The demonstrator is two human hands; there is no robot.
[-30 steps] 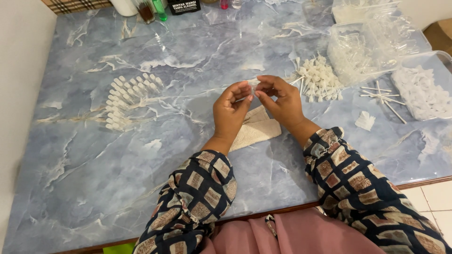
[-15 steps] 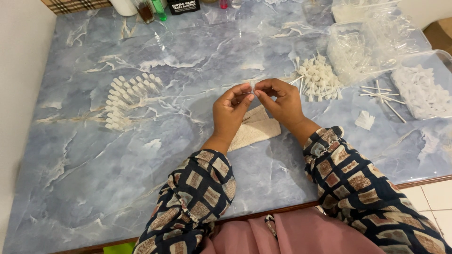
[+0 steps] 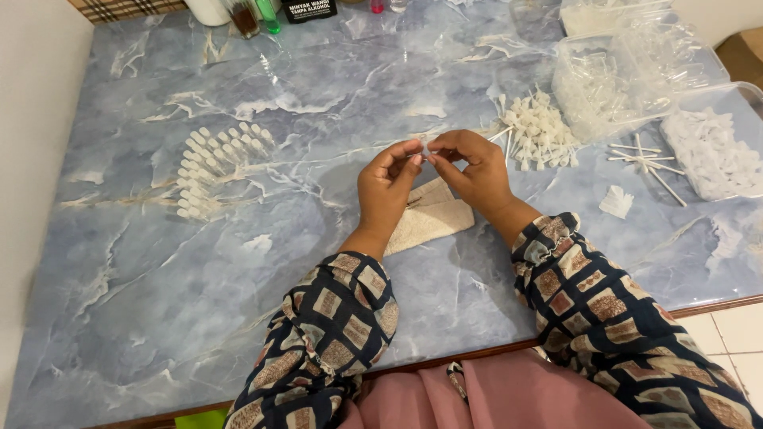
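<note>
Both hands mid-table: left hand (image 3: 387, 184) and right hand (image 3: 474, 170) pinching tiny clear piece (image 3: 424, 147) between fingertips, above beige cloth (image 3: 433, 220). Vial rows (image 3: 214, 163) at 9 o'clock, stick pile (image 3: 540, 131) at 2. Bare table (image 3: 159, 318) toward near edge, 7 o'clock.

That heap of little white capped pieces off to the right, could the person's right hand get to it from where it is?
Probably yes. The right hand is beside the heap of white pieces, with only bare table between them. It is, though, pinching a tiny clear piece with the left hand.
</note>
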